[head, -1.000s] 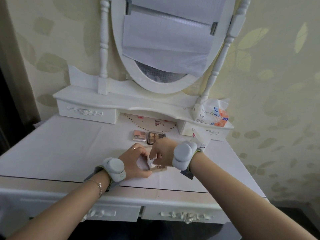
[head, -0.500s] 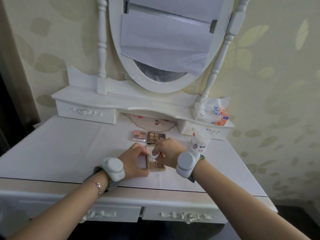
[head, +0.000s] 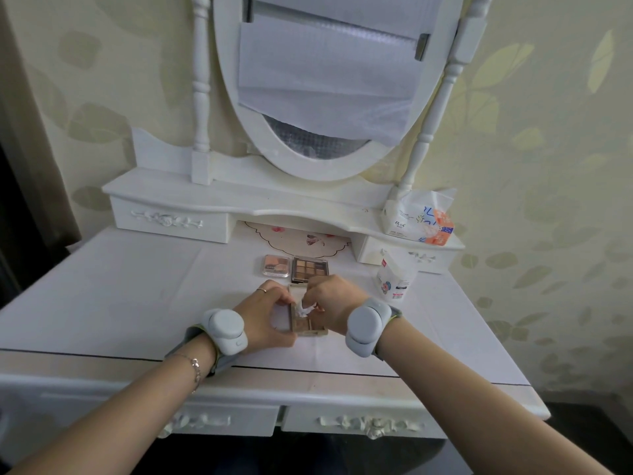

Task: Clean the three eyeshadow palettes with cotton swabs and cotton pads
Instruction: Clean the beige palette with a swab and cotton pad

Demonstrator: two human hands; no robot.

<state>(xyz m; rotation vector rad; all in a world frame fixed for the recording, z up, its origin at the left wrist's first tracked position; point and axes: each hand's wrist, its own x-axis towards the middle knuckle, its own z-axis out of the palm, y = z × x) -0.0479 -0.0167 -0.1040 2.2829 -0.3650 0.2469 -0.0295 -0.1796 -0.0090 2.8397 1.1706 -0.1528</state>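
Since a sec ago, right hand has slid fwd w/ the cotton pad, off the near pans and onto the far part of the open palette; left hand has barely shifted.

Right hand is pinched on the crumpled pad, pressing it down into the palette. Left hand is curled round the palette's left edge, fingers over the far corner, thumb near the front, pinning it to the desk. Palette lies near the front edge, between both hands. The other two wait just behind it, side by side: pink palette on the left, brown palette on the right, apparently untouched.

Doing the wipe well, imo: short light strokes along the frame betw. pans, not across the powder, else shades smear together. Keep the left hand braced so the case doesn't skid. Turn the pad to a fresh face once dirty; narrow gaps prob. need a swab.

Hard to tell: right fingertips are hidden under the knuckles, so the exact grip is unclear. Left part of the palette sits under the left hand. How soiled the pad is, can't say. Swab box stands right of the hands; contents not visible.
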